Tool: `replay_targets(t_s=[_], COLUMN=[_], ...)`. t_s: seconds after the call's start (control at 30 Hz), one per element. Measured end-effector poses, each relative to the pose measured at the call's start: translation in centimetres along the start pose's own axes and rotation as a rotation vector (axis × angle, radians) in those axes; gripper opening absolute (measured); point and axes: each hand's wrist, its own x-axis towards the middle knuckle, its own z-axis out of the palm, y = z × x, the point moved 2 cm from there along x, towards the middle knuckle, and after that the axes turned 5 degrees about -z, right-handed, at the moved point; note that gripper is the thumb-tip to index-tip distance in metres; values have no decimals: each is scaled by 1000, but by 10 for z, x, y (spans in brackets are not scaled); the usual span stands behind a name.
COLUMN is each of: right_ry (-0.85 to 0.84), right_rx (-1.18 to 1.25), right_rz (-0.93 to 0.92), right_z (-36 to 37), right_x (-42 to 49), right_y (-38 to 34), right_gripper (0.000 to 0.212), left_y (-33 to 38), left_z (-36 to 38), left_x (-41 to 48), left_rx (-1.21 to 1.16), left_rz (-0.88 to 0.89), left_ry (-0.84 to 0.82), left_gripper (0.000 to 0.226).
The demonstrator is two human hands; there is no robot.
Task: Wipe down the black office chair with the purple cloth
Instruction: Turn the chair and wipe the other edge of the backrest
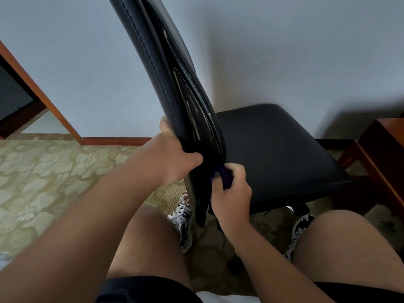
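Observation:
The black office chair (277, 145) stands in front of me, seen edge-on from the side. Its tall backrest (166, 68) leans up to the top of the frame and the padded seat spreads to the right. My left hand (172, 156) grips the lower rear edge of the backrest, thumb on the near side. My right hand (231, 193) is closed around the bunched purple cloth (225, 176) and presses it against the base of the backrest, where it meets the seat. Most of the cloth is hidden inside my fist.
My bare knees and patterned sneakers (183, 221) are below the chair on a beige floral carpet (43, 176). A wooden table (380, 154) stands close at the right of the seat. A wood-framed panel (39, 92) leans at the left against the pale wall.

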Motion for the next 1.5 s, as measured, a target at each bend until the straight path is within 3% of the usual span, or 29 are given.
replay_targets(t_s=[0.23, 0.47, 0.63, 0.8, 1.17, 1.33, 1.5], right_ry=[-62, -3, 13, -126, -64, -62, -195], right_rx=[-144, -92, -86, -73, -159, -77, 105], right_rz=[201, 47, 136, 275, 11, 193, 407], right_z=[2, -5, 3, 12, -11, -4, -8], right_x=[-11, 4, 1, -14, 10, 10, 22], right_y=[29, -10, -1, 21, 4, 9, 10], right_gripper=[11, 14, 17, 15, 21, 21, 15], left_y=[2, 4, 1, 1, -3, -8, -11], left_z=[0, -1, 1, 0, 9, 10, 5], left_x=[-3, -7, -5, -4, 2, 6, 10], left_rx=[-15, -83, -10, -1, 46, 51, 7], left_rz=[-14, 36, 15, 14, 37, 48, 51], left_ry=[-21, 10, 23, 11, 68, 61, 54], left_gripper=[61, 74, 58, 56, 69, 62, 61])
